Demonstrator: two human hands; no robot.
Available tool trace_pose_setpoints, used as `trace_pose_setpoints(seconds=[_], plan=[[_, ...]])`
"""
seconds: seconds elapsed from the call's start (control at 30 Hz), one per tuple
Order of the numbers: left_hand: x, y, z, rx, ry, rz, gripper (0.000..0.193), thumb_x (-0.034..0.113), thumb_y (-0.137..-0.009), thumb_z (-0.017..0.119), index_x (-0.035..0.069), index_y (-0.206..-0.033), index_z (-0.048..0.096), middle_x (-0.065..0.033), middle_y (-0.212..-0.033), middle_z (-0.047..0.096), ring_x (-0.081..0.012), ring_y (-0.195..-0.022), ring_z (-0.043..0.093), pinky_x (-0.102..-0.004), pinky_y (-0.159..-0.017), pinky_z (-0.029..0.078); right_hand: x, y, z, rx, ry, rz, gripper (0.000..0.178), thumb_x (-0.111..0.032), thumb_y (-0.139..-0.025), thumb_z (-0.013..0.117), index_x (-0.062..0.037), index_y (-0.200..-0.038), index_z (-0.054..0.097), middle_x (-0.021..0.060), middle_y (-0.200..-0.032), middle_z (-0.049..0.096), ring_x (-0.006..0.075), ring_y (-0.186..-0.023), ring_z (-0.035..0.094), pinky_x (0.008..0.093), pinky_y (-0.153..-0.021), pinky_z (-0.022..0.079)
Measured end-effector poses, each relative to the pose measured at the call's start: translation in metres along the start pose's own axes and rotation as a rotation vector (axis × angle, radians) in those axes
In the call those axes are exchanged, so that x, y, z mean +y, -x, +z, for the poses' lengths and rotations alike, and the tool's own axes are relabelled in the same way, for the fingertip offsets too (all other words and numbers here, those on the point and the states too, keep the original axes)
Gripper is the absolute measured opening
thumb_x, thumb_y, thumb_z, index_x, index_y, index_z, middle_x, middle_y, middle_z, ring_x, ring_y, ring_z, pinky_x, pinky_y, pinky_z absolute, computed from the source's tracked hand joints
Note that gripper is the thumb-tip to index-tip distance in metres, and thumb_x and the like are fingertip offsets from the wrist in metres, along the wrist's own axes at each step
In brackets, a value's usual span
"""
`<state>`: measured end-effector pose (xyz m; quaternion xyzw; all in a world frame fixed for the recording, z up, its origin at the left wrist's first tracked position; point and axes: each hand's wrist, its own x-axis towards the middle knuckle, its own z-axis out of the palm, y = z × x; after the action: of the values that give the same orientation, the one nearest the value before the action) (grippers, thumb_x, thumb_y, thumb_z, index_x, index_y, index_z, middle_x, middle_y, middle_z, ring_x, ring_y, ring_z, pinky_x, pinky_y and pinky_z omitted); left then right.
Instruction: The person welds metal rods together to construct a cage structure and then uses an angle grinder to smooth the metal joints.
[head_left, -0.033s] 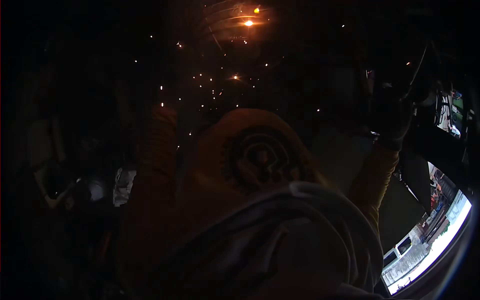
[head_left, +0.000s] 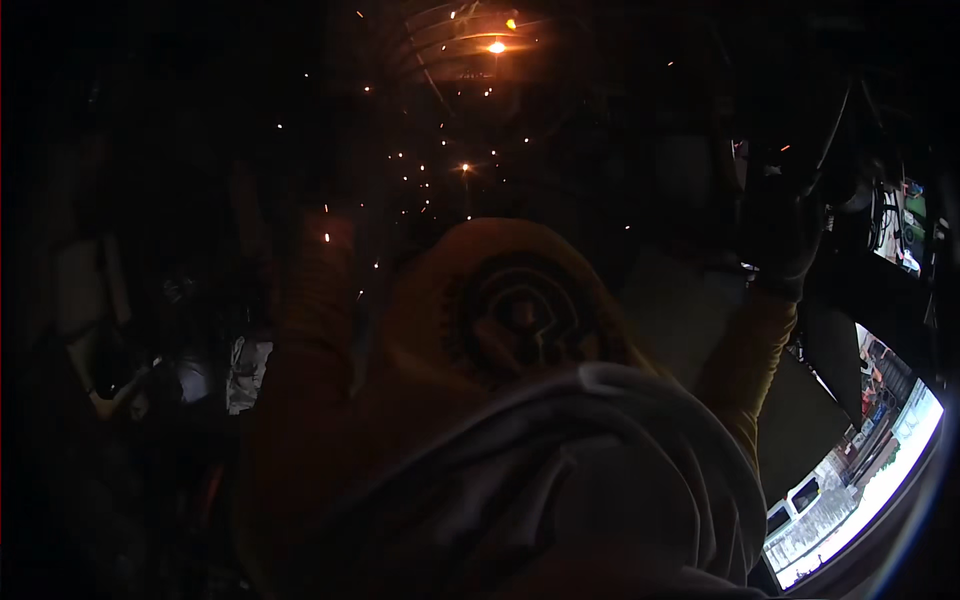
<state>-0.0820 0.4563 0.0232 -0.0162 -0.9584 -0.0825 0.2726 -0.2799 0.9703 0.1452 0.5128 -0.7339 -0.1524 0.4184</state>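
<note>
Most of the view is very dark. An orange-yellow sleeve (head_left: 315,270) on my left arm reaches away from me, and its hand is lost in the dark. My right arm, in a yellow sleeve (head_left: 752,350), stretches far right to my right hand (head_left: 785,240), which looks darkly gloved. Its fingers are too dark to read. Close by it are a thin pale line (head_left: 832,140), perhaps a cable or rod edge, and a dull grey rounded part (head_left: 852,195). Far ahead, a bright orange glow (head_left: 497,47) lights faint curved edges, and sparks (head_left: 465,167) scatter toward me.
My yellow shirt (head_left: 430,300) with a dark round print and a grey cloth (head_left: 640,430) fill the lower middle. At left lie a pale crumpled thing (head_left: 248,375) and an angled light-coloured piece (head_left: 105,400). A dark panel (head_left: 780,400) stands at right before a daylit opening (head_left: 890,480).
The sparks have shifted and scattered to different spots. Both arms and the orange glow stay in practically the same place.
</note>
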Motion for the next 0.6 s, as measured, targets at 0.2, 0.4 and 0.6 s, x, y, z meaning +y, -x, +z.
trace_pose_setpoints(seconds=[0.2,0.4,0.6], plan=[[-0.017,0.011,0.025,0.005,0.082,0.028,0.023,0.017,-0.094,0.054,0.006,-0.114,0.060,-0.0107,-0.101,0.064,-0.0218,-0.096,0.061,-0.0333,-0.085,0.050,-0.004,-0.045,-0.007,0.133,-0.485,0.135,0.026,-0.023,-0.095,0.054,-0.0034,-0.111,0.058,0.0059,-0.086,0.061,0.0178,-0.070,0.061,0.0322,-0.059,0.050],[-0.019,0.015,0.029,-0.060,0.249,-0.133,0.024,0.016,-0.090,0.060,0.009,-0.113,0.062,-0.0092,-0.101,0.065,-0.0239,-0.096,0.062,-0.0350,-0.085,0.051,-0.018,-0.053,-0.027,-0.185,-1.446,1.046,0.034,-0.030,-0.096,0.052,0.0021,-0.106,0.056,0.0040,-0.070,0.058,0.0083,-0.053,0.053,0.0226,-0.049,0.041],[-0.003,0.006,0.018,-0.116,0.804,-0.566,0.022,0.016,-0.090,0.062,0.004,-0.108,0.062,-0.0096,-0.101,0.065,-0.0222,-0.097,0.063,-0.0348,-0.085,0.051,-0.024,-0.063,-0.031,-0.143,-1.502,1.202,0.038,-0.035,-0.095,0.054,0.0013,-0.105,0.056,0.0040,-0.072,0.059,0.0083,-0.054,0.053,0.0215,-0.048,0.041]])
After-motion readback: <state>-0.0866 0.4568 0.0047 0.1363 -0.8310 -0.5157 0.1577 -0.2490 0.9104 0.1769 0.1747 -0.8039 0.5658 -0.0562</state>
